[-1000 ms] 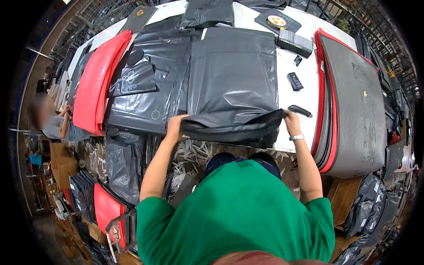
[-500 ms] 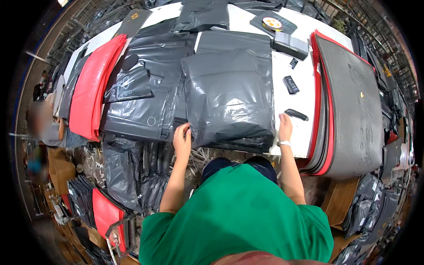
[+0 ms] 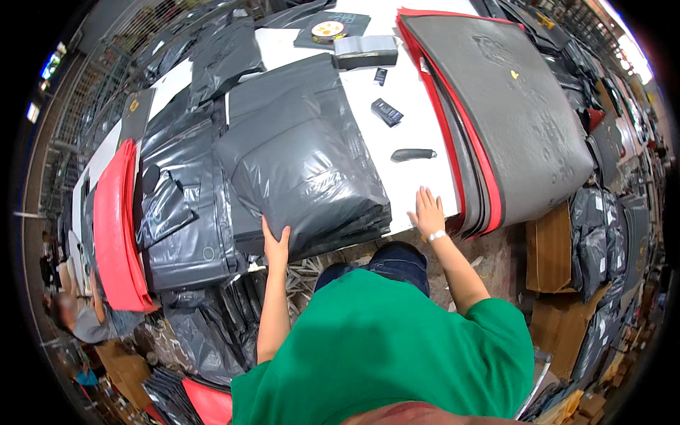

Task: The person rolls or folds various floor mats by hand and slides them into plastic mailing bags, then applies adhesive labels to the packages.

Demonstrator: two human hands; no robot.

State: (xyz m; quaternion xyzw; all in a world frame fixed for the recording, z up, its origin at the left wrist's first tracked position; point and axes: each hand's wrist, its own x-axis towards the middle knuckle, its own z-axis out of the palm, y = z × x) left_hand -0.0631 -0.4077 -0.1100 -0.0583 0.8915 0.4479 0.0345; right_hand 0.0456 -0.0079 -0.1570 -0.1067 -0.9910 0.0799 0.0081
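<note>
A plump dark plastic-wrapped package (image 3: 304,159) lies on a stack of similar dark plastic bags at the near edge of the white table (image 3: 368,138). Against the stack's front edge is my left hand (image 3: 275,244), its thumb and finger spread; nothing is held in it. My right hand (image 3: 428,214) rests open near the table's edge, fingers stretched out. Beyond it lies a black box-cutter-like tool (image 3: 414,154). A small black box (image 3: 387,112) sits farther back on the white surface.
To the right stands a tall pile of grey and red sheets (image 3: 503,106). Red folded sheets (image 3: 117,227) lie at the left beside more dark bags (image 3: 191,241). A grey block-shaped stack (image 3: 365,52) and a tape roll (image 3: 329,30) are at the back. Cardboard boxes (image 3: 549,251) stand on the lower right.
The view has swung, so the table's contents appear farther left and tilted. My left hand's fingers have spread at the stack's edge. My right hand now lies flatter, lower than the cutter-like tool.
</note>
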